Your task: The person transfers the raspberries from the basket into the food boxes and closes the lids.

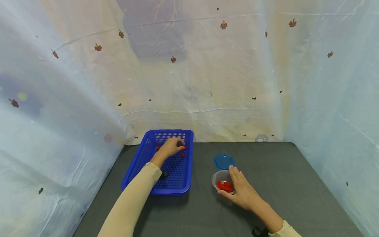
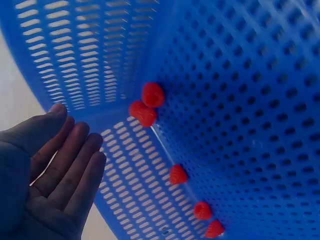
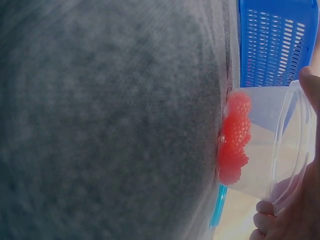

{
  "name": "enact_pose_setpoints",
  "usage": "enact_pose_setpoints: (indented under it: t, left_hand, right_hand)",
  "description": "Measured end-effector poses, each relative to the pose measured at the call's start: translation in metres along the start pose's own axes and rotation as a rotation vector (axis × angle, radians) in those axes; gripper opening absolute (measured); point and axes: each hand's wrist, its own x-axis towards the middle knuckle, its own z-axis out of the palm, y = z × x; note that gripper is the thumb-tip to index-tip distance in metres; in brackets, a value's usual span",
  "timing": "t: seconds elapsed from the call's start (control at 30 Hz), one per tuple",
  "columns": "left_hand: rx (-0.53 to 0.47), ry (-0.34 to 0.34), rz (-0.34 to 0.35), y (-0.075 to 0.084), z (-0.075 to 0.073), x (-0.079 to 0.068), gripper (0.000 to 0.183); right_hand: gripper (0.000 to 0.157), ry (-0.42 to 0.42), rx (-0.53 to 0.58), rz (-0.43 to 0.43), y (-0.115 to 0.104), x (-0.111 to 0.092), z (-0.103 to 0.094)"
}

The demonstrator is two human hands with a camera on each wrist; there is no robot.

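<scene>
My left hand (image 1: 170, 147) reaches into the blue perforated basket (image 1: 190, 164); its fingers (image 2: 75, 165) are loosely extended with nothing between them in the left wrist view. Several red raspberries (image 2: 153, 95) lie along the basket's bottom edge, apart from that hand; another raspberry (image 1: 182, 155) shows near it in the head view. On the right, my right hand (image 1: 244, 191) holds a clear plastic tub (image 1: 215, 179) by its rim, thumb on one side and fingers on the other. Red raspberries (image 3: 235, 137) cover the tub's bottom.
A round blue lid (image 1: 224, 161) lies on the dark grey table (image 1: 275, 177), just behind the tub. Behind the table hangs a patterned plastic sheet (image 1: 192, 82), continuing along both sides. A black strap piece (image 1: 164, 175) shows at the left wrist.
</scene>
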Motion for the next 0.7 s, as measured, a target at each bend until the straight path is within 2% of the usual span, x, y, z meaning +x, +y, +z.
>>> enact_pose_setpoints:
  t: [0.27,0.5,0.7]
  left_hand:
    - [0.002,-0.045,-0.038,-0.013,0.007,0.008,0.017]
    - [-0.011,-0.098,-0.013,-0.025,0.004,0.011,0.018]
    - [0.013,-0.150,-0.018,-0.036,0.010,0.010,0.016]
  right_hand:
    - [0.121,-0.017,0.012,0.012,0.000,-0.001,0.001]
    - [0.120,-0.004,0.012,0.003,0.001,0.000,0.002]
    - [0.120,0.000,0.008,0.001,0.002,0.000,0.001]
